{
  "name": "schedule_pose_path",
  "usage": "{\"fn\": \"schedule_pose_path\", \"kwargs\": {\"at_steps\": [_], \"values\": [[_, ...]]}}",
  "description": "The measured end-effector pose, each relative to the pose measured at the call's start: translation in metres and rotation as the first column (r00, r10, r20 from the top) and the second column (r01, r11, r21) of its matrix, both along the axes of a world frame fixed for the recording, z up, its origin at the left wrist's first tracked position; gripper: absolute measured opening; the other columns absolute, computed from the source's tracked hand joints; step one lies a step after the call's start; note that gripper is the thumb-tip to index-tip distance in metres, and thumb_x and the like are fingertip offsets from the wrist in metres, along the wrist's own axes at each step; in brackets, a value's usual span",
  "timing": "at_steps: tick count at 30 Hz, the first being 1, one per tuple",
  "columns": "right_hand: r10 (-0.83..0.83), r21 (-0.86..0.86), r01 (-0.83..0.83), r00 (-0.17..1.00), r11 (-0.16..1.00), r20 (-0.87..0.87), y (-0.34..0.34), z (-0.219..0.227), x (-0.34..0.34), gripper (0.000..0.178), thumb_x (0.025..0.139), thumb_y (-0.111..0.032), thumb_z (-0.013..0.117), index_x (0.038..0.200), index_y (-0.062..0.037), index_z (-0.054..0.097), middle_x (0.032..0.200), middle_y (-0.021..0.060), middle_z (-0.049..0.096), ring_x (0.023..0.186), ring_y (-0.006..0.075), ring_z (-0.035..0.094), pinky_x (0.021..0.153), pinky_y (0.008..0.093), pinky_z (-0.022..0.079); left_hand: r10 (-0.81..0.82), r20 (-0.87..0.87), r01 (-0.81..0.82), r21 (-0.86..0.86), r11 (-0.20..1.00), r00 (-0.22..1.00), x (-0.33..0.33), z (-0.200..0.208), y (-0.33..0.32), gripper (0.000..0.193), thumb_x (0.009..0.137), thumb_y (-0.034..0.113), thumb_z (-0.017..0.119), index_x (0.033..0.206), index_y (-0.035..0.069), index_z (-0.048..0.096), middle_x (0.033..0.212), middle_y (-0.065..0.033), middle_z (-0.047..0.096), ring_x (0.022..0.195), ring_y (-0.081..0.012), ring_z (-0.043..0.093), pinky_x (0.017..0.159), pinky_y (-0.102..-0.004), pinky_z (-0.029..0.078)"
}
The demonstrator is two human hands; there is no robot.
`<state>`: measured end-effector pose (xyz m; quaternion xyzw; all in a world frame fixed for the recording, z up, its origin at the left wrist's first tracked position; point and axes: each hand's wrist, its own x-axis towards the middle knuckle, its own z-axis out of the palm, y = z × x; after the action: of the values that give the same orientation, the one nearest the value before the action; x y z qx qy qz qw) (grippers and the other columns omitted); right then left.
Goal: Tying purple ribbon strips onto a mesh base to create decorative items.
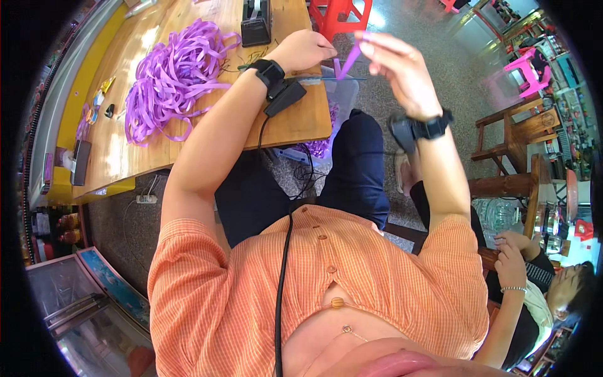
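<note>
Purple ribbon [351, 61] meets the blurred right hand [400, 68], grip unclear.

This looks like a small shop: packed shelves [568, 81] run along the right, a glass-panelled cabinet [91, 314] like a display freezer stands lower left, and plastic stools [339, 26] and a wooden chair [502, 147] stand on the speckled floor [461, 81]

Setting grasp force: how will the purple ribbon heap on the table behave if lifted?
Likely floppy: the purple ribbon heap lies in loose, bent loops. Probably light, since its strips look thin. May snag on itself, as many loops cross.
</note>
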<state>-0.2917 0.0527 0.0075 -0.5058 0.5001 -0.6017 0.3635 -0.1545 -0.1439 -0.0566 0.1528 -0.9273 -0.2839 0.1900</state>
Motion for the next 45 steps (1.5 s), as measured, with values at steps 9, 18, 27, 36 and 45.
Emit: {"fn": "schedule_pose_path", "kwargs": {"at_steps": [9,18,27,36,45], "values": [[0.039,0.353,-0.001,0.994,0.936,-0.102,-0.102,-0.039,-0.055,0.037,0.085,-0.019,0.077,0.119,-0.0082,0.069,0.096,-0.0032,0.067,0.080,0.0041,0.058,0.072,0.0200,0.048,0.290,-0.063,-0.209,0.552,0.807,0.955,0.009,0.012,0.013,0.023,0.093,0.026,0.065,0.102,0.009,0.076,0.069,0.0023,0.060,0.052,-0.0068,0.049,0.049,-0.0246,0.043],[0.055,0.476,-0.016,0.996,0.879,-0.069,-0.117,-0.068,-0.059,0.028,0.084,-0.016,0.074,0.111,-0.0083,0.070,0.090,-0.0027,0.067,0.078,0.0061,0.060,0.074,0.0224,0.050,0.261,-0.139,-0.180,0.427,0.886,0.955,0.011,0.005,0.012,0.024,0.093,0.029,0.065,0.099,0.008,0.076,0.068,0.0004,0.059,0.054,-0.0093,0.053,0.051,-0.0265,0.044],[0.169,0.676,-0.135,0.986,0.725,0.016,-0.104,-0.077,-0.072,0.029,0.091,-0.024,0.066,0.117,-0.0101,0.066,0.098,-0.0022,0.065,0.086,0.0092,0.060,0.069,0.0237,0.050,-0.019,-0.028,0.011,-0.272,0.962,0.999,-0.002,-0.012,0.006,0.024,0.089,0.025,0.061,0.092,0.005,0.074,0.089,-0.0121,0.068,0.090,-0.0310,0.064,0.091,-0.0410,0.047],[0.260,0.288,-0.331,0.931,0.899,0.257,-0.047,-0.126,-0.043,0.048,0.089,-0.008,0.061,0.136,-0.0051,0.051,0.122,0.0082,0.061,0.104,0.0195,0.063,0.093,0.0348,0.050,-0.083,-0.020,0.073,-0.301,0.951,0.996,-0.007,-0.009,0.003,0.025,0.089,0.024,0.059,0.093,0.004,0.074,0.092,-0.0134,0.070,0.092,-0.0314,0.065,0.088,-0.0405,0.049],[0.027,0.238,-0.102,0.954,0.966,0.299,-0.035,-0.148,-0.005,0.024,0.095,-0.017,0.061,0.112,-0.0008,0.065,0.097,0.0089,0.070,0.085,0.0153,0.067,0.077,0.0282,0.055,-0.125,-0.075,0.112,-0.156,0.981,0.989,-0.008,-0.012,-0.005,0.025,0.089,0.024,0.061,0.093,0.003,0.074,0.094,-0.0155,0.071,0.092,-0.0327,0.066,0.085,-0.0404,0.051]]}}
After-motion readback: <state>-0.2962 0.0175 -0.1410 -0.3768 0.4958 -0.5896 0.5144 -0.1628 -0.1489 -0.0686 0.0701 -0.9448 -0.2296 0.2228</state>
